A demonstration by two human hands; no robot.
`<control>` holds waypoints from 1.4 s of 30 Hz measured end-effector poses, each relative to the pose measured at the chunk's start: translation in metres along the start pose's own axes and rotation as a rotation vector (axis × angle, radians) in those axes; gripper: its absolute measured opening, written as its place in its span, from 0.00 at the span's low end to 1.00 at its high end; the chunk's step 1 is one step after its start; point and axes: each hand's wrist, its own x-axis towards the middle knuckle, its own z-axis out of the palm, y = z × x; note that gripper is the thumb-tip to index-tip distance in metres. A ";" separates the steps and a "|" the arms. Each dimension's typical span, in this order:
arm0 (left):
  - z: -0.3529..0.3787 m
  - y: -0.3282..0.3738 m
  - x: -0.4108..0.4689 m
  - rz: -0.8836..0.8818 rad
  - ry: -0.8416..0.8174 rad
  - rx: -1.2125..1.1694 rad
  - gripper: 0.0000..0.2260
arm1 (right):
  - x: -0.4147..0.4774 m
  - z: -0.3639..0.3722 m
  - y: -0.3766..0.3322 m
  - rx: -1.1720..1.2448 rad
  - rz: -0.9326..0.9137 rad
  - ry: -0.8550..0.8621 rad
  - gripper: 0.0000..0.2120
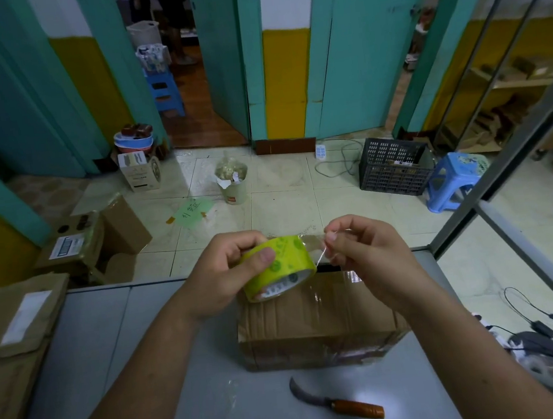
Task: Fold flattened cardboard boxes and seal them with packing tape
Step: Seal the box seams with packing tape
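A folded brown cardboard box [316, 325] stands on the grey table [94, 350], with clear tape shining across its top. Above it my left hand [227, 277] grips a yellow-green roll of packing tape [281, 267], thumb on its outer face. My right hand [369, 250] pinches the free clear end of the tape [317, 249], pulled a short way off the roll to the right. Both hands hover over the box's far edge without touching it.
A curved knife with an orange handle [342, 405] lies on the table in front of the box. Flattened cardboard [11, 346] is stacked at the table's left. Beyond the table edge are boxes [105, 235], a bin [234, 183], a black crate [394, 168] and a blue stool [451, 179].
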 end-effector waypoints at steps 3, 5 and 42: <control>-0.001 -0.005 0.002 0.023 0.000 0.050 0.08 | -0.001 0.000 -0.002 0.015 -0.041 0.047 0.04; -0.001 -0.003 0.003 0.032 0.006 0.135 0.08 | -0.004 0.003 -0.004 0.019 -0.062 0.059 0.03; -0.039 0.004 0.015 -0.123 0.031 0.092 0.37 | -0.012 -0.073 0.002 0.245 0.038 0.297 0.04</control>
